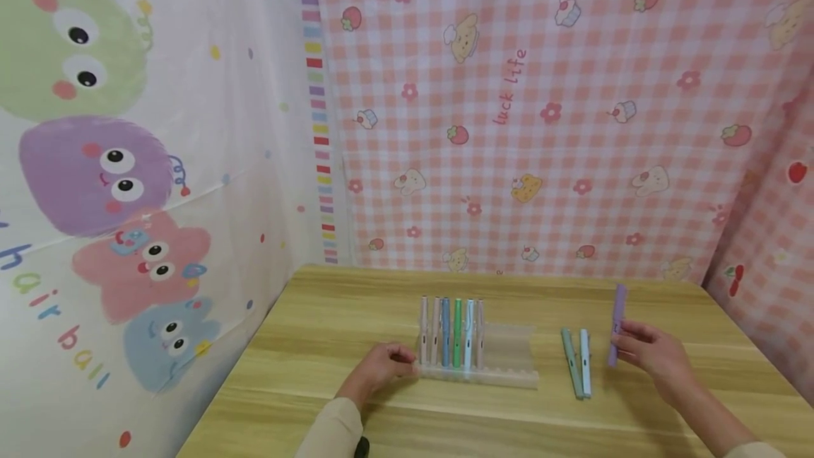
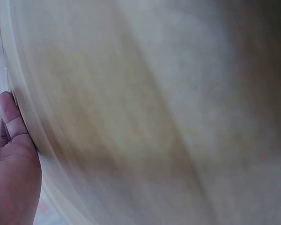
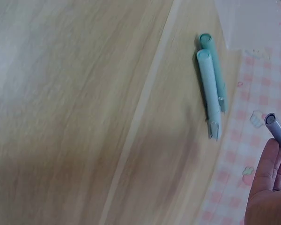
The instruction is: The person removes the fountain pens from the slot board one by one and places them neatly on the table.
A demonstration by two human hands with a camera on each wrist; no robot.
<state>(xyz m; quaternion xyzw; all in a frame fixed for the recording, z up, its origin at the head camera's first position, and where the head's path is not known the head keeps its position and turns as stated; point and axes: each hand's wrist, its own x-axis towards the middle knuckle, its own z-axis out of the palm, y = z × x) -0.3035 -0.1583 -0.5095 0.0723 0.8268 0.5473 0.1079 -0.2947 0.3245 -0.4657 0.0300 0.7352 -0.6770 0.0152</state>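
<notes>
A clear plastic pen rack (image 1: 509,379) stands on the table with several capped pens in its left part: pinkish-beige ones, a blue pen (image 1: 446,334), a green pen (image 1: 457,334) and a light blue pen (image 1: 469,334). My left hand (image 1: 384,366) holds the rack's left front corner between thumb and fingers. In my right hand (image 1: 655,355), thumb and fingers pinch a purple pen (image 1: 619,306), held nearly upright at the table's right. Just left of it lie a grey-green pen (image 1: 571,362) and a pale blue pen (image 1: 585,362), side by side.
The wooden table (image 1: 280,345) ends at the back against a pink checked curtain (image 1: 509,232). A white cartoon-printed curtain (image 1: 254,196) hangs at the left. The rack's right slots hold no pens. A small black object (image 1: 362,447) shows by my left sleeve.
</notes>
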